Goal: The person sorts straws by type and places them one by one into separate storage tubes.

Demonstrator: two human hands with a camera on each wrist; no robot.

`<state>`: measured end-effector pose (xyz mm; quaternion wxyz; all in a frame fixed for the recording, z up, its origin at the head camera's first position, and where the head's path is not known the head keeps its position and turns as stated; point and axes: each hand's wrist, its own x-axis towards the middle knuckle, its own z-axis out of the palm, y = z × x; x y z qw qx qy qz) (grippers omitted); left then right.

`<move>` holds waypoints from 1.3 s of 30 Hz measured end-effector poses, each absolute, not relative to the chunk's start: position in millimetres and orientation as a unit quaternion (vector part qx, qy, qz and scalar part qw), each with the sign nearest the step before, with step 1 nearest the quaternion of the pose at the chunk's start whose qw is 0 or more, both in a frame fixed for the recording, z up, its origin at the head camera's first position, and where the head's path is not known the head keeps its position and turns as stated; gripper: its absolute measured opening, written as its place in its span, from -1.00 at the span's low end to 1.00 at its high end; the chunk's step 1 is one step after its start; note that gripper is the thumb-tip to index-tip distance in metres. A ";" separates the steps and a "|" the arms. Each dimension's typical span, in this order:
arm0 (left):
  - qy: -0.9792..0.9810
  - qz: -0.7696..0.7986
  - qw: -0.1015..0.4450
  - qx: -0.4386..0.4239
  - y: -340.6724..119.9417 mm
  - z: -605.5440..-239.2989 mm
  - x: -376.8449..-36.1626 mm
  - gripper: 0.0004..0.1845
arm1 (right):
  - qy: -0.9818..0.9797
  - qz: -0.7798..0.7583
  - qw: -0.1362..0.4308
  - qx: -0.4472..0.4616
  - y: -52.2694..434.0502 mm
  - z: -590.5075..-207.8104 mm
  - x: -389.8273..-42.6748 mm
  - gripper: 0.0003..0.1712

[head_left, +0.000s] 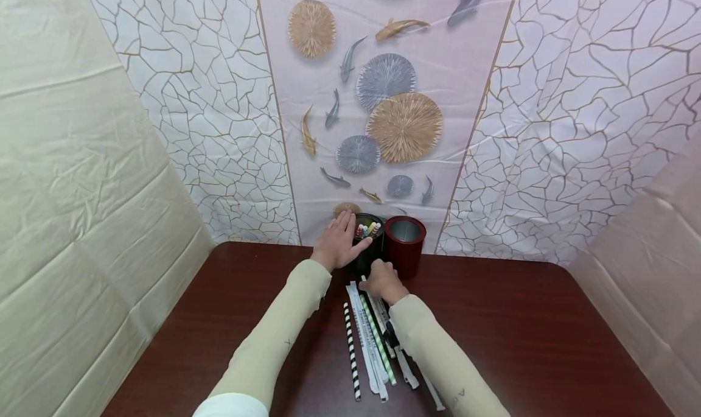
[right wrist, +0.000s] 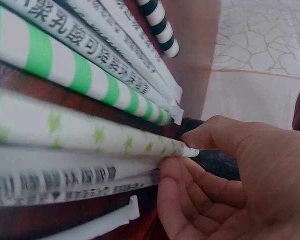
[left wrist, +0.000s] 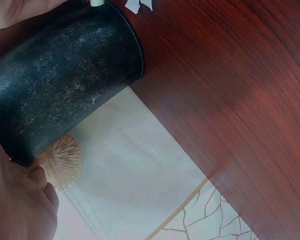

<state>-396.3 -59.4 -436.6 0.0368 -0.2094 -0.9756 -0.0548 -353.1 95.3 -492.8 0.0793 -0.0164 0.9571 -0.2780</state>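
A black cylindrical cup (head_left: 366,262) stands at the back of the table with several patterned straws (head_left: 368,229) inside. My left hand (head_left: 341,240) holds its left side, thumb across the near side and fingers around the back; the left wrist view shows the cup (left wrist: 70,75) between thumb and fingers. In front of the cup, my right hand (head_left: 385,281) pinches the far end of a white straw with green stars (right wrist: 100,134) between thumb and index finger. This straw lies among paper-wrapped straws (head_left: 362,335) and a green-and-white striped straw (head_left: 378,341).
A dark red cup (head_left: 404,252) stands right of the black one, its visible inside showing no straws. A black-and-white striped straw (head_left: 352,350) lies left of the others on the dark wood table (head_left: 493,332). A patterned cloth backdrop (head_left: 356,100) hangs right behind the cups.
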 end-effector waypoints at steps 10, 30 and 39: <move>-0.977 -0.054 0.032 -0.206 -59.3 -436.5 -397.8 -0.02 | 0.954 -0.286 0.082 -0.029 103.9 -471.2 -344.0 -0.57; -0.976 -0.059 0.024 -0.208 -58.4 -438.9 -398.8 -0.03 | 0.954 -0.275 0.073 -0.099 131.3 -420.1 -309.3 -0.49; -0.977 -0.057 0.028 -0.204 -58.3 -436.1 -395.9 -0.03 | 0.954 -0.247 0.015 -0.168 142.8 -379.6 -299.6 -0.61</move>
